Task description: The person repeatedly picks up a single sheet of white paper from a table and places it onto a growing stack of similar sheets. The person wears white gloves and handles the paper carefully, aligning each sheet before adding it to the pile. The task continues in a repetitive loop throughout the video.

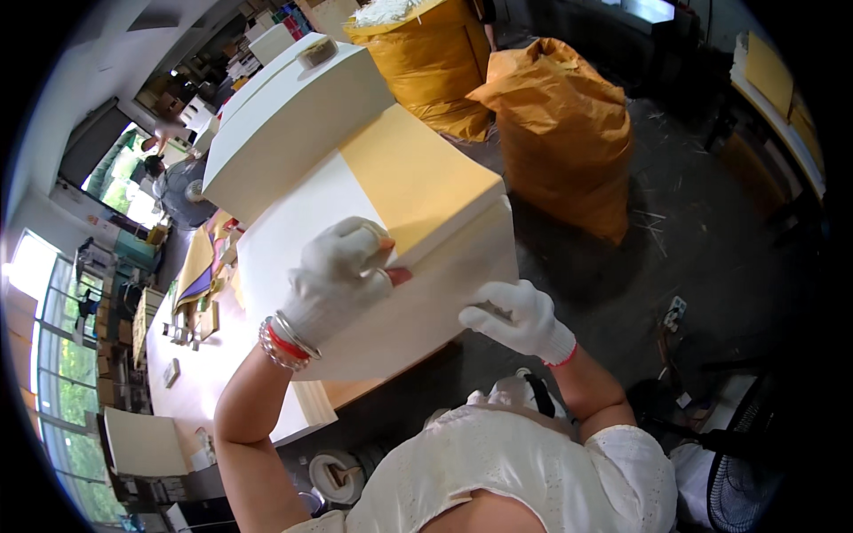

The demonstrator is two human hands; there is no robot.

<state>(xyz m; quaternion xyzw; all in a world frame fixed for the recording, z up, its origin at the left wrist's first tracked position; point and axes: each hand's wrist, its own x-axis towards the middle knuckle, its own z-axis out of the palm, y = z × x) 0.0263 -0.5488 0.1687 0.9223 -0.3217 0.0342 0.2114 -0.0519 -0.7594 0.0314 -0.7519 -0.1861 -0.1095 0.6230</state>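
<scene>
Work table (222,355): pale top, spreading out to the left of the grip and running beneath the paper.
White pile (298,213): broad and layered, directly under the left hand, its front side facing the person's body.
Tall white stack (284,120): beyond the grip, rising behind the white pile.
Orange sack (564,133): on the floor, beyond the grip and to its right; mouth bunched together, contents hidden.
Yellow sack (409,67): farther off, left of the orange sack; filled to the top, with white shredded strips (384,11) heaped at its mouth.
Yellow sheet (418,169): on top of the white pile, just beyond the left fingertips and reaching away to the right.
Left hand (338,266): gloved, thumb and finger narrowly apart at the pile's near edge; whether they pinch a sheet cannot be told.
Right hand (520,318): gloved, fingers curled, thumb toward the pile's front; whether it holds anything cannot be told.
Tape roll (317,53): atop the tall white stack, well beyond the grip.
</scene>
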